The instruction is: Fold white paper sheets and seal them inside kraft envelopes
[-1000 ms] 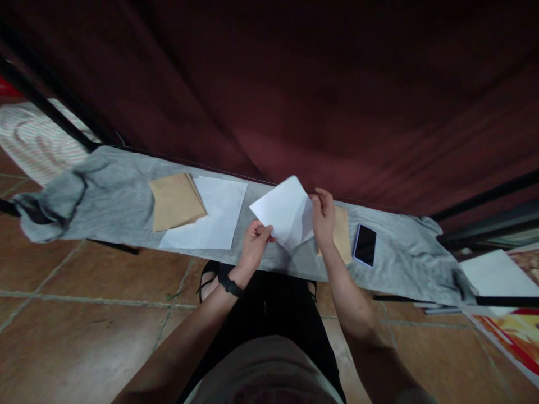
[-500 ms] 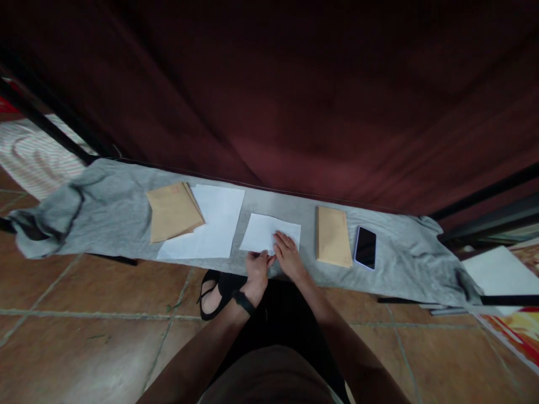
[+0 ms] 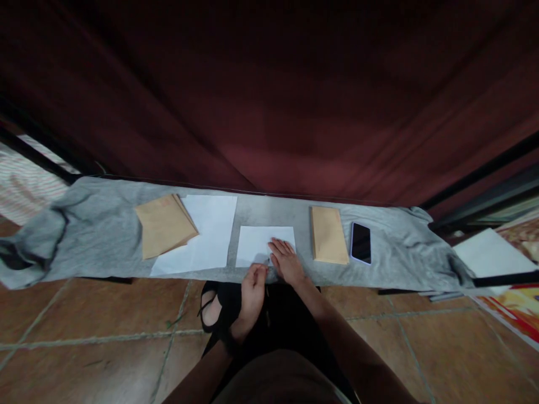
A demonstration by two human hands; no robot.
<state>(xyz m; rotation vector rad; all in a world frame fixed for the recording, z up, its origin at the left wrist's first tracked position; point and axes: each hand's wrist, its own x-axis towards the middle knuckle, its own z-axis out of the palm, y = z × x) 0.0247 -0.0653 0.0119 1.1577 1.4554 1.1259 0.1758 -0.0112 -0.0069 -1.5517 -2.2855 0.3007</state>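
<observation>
A folded sheet of white paper (image 3: 254, 245) lies on the grey cloth right before me. My right hand (image 3: 286, 261) rests on its near right part, fingers stretched out and palm down. At the paper's near edge, my left hand (image 3: 253, 289) is curled, thumb against the fingers; whether anything is pinched there is hidden. A dark band sits on my left wrist. Larger white sheets (image 3: 213, 235) lie to the left, partly under several brown envelopes (image 3: 165, 224). On the right is a stack of brown envelopes (image 3: 329, 235).
A phone (image 3: 361, 243) lies right of the envelope stack. Grey cloth (image 3: 391, 247) covers the narrow bench. A dark red curtain (image 3: 269, 123) hangs behind it, with black metal bars (image 3: 484, 168) at both ends. Tiled floor (image 3: 113, 359) lies below.
My left hand has drawn back a little toward me from the paper's near edge. My right hand stays flat on the paper, which now lies straighter. The camera view has shifted slightly.
</observation>
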